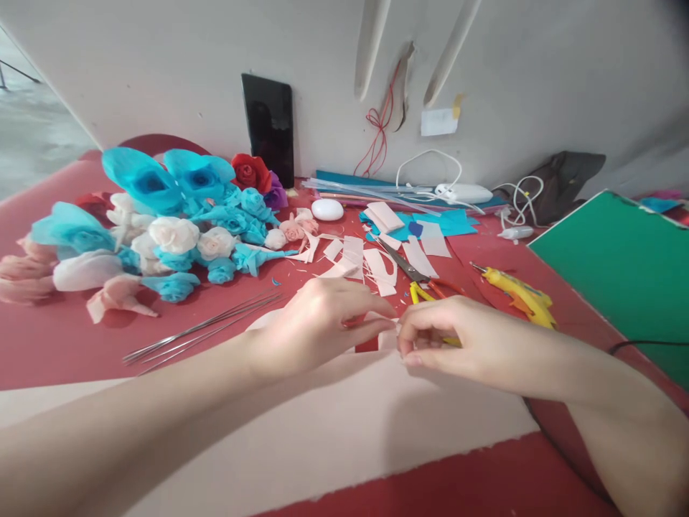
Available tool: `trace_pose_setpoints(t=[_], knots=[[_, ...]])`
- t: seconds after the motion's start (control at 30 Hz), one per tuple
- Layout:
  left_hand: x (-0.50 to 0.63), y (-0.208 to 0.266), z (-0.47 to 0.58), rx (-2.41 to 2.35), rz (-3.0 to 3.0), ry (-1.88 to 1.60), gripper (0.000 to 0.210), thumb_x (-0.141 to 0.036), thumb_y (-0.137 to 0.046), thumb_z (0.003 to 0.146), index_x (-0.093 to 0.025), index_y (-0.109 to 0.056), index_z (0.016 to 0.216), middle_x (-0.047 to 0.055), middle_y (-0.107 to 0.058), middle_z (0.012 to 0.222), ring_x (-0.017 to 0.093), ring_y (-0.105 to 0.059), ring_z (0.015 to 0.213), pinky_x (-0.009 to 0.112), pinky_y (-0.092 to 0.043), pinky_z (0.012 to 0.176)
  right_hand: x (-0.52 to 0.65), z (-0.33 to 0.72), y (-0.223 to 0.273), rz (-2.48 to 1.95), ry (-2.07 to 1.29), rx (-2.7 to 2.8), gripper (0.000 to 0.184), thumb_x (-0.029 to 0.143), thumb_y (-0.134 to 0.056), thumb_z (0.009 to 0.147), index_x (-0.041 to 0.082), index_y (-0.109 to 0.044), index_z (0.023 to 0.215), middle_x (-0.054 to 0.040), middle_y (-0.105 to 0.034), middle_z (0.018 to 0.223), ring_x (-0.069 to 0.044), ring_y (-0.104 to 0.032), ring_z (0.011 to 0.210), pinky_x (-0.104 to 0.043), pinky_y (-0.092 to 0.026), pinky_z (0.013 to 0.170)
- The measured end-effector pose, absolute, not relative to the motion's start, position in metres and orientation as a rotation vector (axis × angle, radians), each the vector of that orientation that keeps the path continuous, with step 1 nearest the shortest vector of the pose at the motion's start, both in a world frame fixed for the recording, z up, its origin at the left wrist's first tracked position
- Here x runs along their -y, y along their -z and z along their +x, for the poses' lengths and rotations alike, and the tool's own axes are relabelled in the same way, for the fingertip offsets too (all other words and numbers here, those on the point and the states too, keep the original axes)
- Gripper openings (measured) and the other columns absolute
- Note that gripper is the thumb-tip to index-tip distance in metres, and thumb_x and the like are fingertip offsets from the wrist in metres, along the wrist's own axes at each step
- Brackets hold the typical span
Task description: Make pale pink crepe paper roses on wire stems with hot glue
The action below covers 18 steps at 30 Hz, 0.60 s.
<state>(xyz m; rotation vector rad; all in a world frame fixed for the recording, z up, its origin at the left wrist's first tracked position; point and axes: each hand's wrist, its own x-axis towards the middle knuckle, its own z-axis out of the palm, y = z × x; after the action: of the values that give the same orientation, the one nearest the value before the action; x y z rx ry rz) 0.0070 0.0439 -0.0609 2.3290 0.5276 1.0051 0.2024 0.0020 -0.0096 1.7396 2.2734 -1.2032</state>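
My left hand (323, 316) is closed, thumb and forefinger pinched at the upper edge of a small pale pink paper piece (387, 339). Opposite it, my right hand (446, 330) has its fingers curled and pinched at the same piece's right edge; its fingertips partly hide the paper. Beneath both hands a long pale pink crepe paper sheet (334, 438) spreads over the red table (430, 481). Scissors (403, 262) with red handles lie just beyond my right hand, next to a yellow-handled tool (420, 293) that this hand partly covers.
Blue, white, pink and red paper flowers (215, 240) crowd the left. Metal wires (199, 330) lie before them. Paper scraps (352, 251) and a white case (327, 210) are behind my hands. A yellow glue gun (519, 294) and green board (619, 266) stand right. A phone (269, 129) leans on the wall.
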Motion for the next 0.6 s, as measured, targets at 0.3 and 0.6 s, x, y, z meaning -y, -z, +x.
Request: trace_pose_setpoints(t=[0.3, 0.6], knots=[[-0.042, 0.062, 0.004, -0.384, 2.569, -1.041, 0.012, -0.017, -0.059, 0.081, -0.01, -0.068, 0.083, 0.0, -0.054, 0.055, 0.01, -0.043, 0.049, 0.023, -0.034, 0.049, 0.009, 0.203, 0.012, 1.81, 1.143, -2.392, 0.009, 0.034, -0.054, 0.079, 0.029, -0.059, 0.073, 0.0047, -0.062, 0.069, -0.014, -0.057, 0.062, -0.026, -0.043, 0.055], [-0.037, 0.059, 0.007, -0.519, 2.498, -0.951, 0.011, -0.013, -0.057, 0.08, -0.014, -0.069, 0.079, -0.001, -0.062, 0.059, 0.008, -0.052, 0.051, 0.019, -0.04, 0.051, 0.012, 0.203, 0.019, 1.835, 0.963, -2.477, 0.006, 0.028, -0.057, 0.075, 0.028, -0.062, 0.07, 0.0042, -0.058, 0.063, -0.011, -0.05, 0.048, -0.023, -0.033, 0.042]])
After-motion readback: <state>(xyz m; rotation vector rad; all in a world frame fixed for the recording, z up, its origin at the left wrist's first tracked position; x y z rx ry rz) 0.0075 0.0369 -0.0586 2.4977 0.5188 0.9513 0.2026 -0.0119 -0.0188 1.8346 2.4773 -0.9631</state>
